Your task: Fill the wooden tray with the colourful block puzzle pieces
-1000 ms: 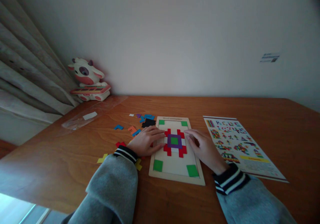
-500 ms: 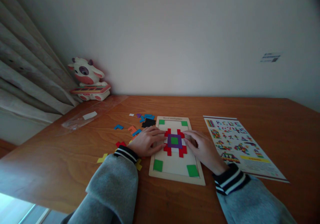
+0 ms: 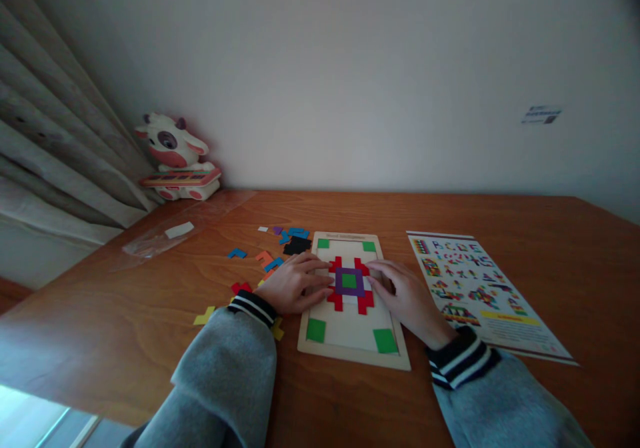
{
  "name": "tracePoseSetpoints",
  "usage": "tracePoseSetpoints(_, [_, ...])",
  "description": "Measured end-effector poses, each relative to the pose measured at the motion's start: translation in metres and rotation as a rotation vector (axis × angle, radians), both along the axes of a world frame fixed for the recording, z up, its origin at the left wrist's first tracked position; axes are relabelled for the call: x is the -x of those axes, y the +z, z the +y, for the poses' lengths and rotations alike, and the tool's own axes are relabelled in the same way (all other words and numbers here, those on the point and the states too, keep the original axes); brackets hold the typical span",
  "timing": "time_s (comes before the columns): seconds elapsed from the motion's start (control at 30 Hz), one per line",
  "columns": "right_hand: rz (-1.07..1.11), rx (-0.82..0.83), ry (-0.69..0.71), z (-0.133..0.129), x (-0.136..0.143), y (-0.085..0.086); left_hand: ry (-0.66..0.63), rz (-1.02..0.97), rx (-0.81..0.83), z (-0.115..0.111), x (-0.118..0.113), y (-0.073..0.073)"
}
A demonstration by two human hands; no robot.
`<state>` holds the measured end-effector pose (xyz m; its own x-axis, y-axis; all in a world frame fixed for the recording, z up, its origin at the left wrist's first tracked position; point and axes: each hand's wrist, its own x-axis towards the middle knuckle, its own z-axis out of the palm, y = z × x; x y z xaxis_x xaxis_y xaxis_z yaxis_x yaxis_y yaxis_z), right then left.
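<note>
A pale wooden puzzle board [image 3: 360,361] lies flat on the table between my hands. At its middle a purple frame [image 3: 354,292] surrounds a green square [image 3: 349,281], with red pieces [image 3: 367,303] at its corners. Green pieces [image 3: 385,341] sit in the board's corners. My left hand [image 3: 296,281] reaches over the board's left edge, fingers stretched and spread, tips at the left red pieces. From the other side, my right hand [image 3: 407,299] touches the right red pieces with thumb and index finger, which stand apart. Neither hand has lifted anything.
Loose blue [image 3: 237,253], black [image 3: 297,245], orange and yellow pieces [image 3: 205,316] lie left of the board, some partly behind my left arm. A printed pattern sheet [image 3: 480,288] lies at right. Clear plastic wrapping [image 3: 145,245] and a cow toy keyboard [image 3: 180,179] are at far left.
</note>
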<state>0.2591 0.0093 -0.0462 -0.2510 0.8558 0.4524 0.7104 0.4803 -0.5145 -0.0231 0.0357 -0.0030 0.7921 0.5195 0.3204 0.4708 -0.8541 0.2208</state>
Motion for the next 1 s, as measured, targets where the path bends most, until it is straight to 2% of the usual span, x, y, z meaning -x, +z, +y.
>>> tracePoseSetpoints(0.5, [0.022,-0.055,0.038,-0.002,0.002,0.005,-0.006,-0.012,0.0,0.001,0.0,-0.001])
tracePoseSetpoints(0.73, [0.005,-0.032,0.038,-0.003,0.003,0.007,-0.003,-0.001,0.003,0.0,-0.001,0.0])
tracePoseSetpoints(1.0, [-0.053,-0.064,0.111,-0.004,0.0,0.011,-0.009,-0.009,-0.001,0.001,-0.001,0.0])
